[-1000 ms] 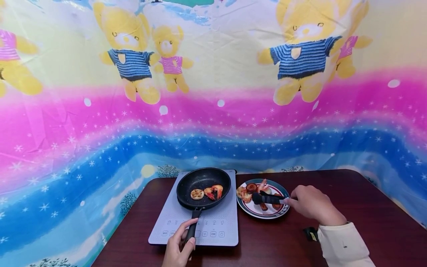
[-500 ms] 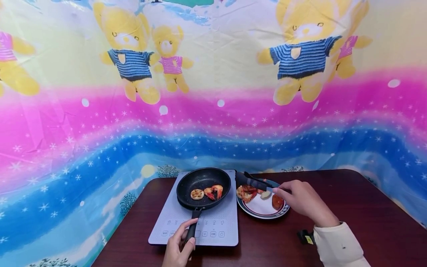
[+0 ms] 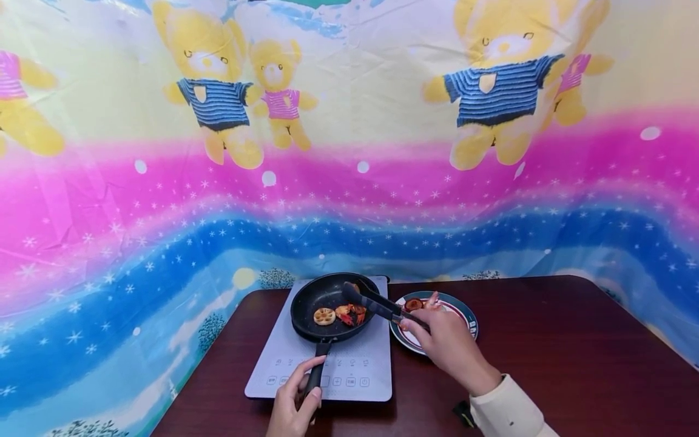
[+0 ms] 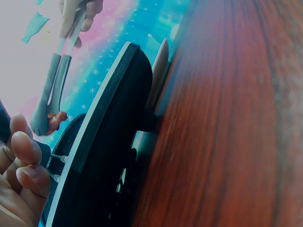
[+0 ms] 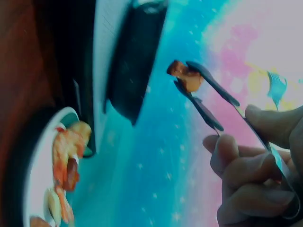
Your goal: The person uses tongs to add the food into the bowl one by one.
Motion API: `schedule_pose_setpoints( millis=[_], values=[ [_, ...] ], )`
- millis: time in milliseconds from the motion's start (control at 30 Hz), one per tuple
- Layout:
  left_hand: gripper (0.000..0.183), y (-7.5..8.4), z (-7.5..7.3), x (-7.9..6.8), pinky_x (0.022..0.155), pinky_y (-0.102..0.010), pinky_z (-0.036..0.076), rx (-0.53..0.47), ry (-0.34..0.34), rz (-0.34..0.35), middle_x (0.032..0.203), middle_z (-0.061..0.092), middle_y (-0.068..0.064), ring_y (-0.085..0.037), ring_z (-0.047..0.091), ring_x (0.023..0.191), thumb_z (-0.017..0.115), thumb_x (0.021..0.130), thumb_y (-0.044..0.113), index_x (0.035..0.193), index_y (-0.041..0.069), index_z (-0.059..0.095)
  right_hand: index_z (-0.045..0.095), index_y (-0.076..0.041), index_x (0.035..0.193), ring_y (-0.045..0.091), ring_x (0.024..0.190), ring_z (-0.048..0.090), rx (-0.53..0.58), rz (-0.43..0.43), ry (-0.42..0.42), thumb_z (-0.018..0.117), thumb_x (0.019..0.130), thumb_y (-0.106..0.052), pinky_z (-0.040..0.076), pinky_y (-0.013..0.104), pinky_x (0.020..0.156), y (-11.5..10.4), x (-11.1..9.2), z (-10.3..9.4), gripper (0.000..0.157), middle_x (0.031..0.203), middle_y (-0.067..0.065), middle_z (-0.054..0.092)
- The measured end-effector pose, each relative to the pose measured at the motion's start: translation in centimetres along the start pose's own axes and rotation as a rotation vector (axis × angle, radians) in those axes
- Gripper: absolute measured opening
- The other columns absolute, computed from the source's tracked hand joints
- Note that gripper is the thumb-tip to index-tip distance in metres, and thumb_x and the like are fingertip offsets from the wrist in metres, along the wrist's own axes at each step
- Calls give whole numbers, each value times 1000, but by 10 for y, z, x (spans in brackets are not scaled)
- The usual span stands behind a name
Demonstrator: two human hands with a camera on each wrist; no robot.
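My left hand [image 3: 295, 397] holds the black handle of a frying pan [image 3: 311, 294], fingers and thumb around it. In the pan lie a browned lotus root slice [image 3: 324, 316] and an orange-red shrimp [image 3: 345, 314]. My right hand [image 3: 453, 349] grips metal tongs [image 3: 384, 306] with dark tips, stretched over the pan's right side. Between the tips, a small brown chunk of food [image 5: 190, 80] shows in the right wrist view, held up in the air. The plate [image 3: 474, 325] on the right is partly hidden behind my right hand.
The pan sits on a white induction cooktop [image 3: 262, 379] with touch buttons. Several food pieces, shrimp [image 5: 68, 144] among them, lie on the plate next to it. A small black object [image 3: 464, 414] is by my right sleeve. A printed cloth [image 3: 349, 200] hangs behind the brown table [image 3: 573, 346].
My right hand has lifted the tongs off the plate and swung them left over the pan, a brown chunk between the tips. The left hand keeps its hold on the handle.
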State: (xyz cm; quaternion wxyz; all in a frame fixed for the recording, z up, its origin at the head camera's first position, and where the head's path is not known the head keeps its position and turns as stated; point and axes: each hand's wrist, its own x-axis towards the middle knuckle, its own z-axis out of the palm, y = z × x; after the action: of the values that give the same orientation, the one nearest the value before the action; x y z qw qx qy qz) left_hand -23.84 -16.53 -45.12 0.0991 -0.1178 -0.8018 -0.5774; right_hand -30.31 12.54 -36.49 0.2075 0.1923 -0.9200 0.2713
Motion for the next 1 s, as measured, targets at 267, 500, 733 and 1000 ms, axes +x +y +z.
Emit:
schedule_pose_setpoints(
  millis=[267,500,733,1000],
  values=[
    [42,0,2,0,41,-29,46,-14,22,27,64,55,-1,-6,45,44,53,93,3,134,12,52,73,-14,98,8,48,38,-25,28,-21,69,89,-31,34,26,50,-11,-5,18,20,52,-11,41],
    [42,-2,2,0,41,-29,46,-18,32,38,64,55,-2,-6,45,44,53,93,2,133,14,53,68,-19,84,6,48,39,-23,8,-68,68,89,-31,33,23,46,-15,-7,22,13,53,-11,42],
    [43,-2,2,0,41,-29,46,-16,29,46,64,55,-1,-6,46,44,54,92,1,133,14,53,68,-18,83,6,50,42,23,1,-111,68,89,-29,36,23,46,-14,-8,22,12,56,-11,44],
    [43,0,2,1,43,-29,47,-19,23,16,65,55,-2,-7,46,45,53,93,3,134,13,52,70,-17,85,7,51,43,57,-4,-177,67,90,-32,38,24,47,-13,-6,19,16,56,-10,46]
  ],
)
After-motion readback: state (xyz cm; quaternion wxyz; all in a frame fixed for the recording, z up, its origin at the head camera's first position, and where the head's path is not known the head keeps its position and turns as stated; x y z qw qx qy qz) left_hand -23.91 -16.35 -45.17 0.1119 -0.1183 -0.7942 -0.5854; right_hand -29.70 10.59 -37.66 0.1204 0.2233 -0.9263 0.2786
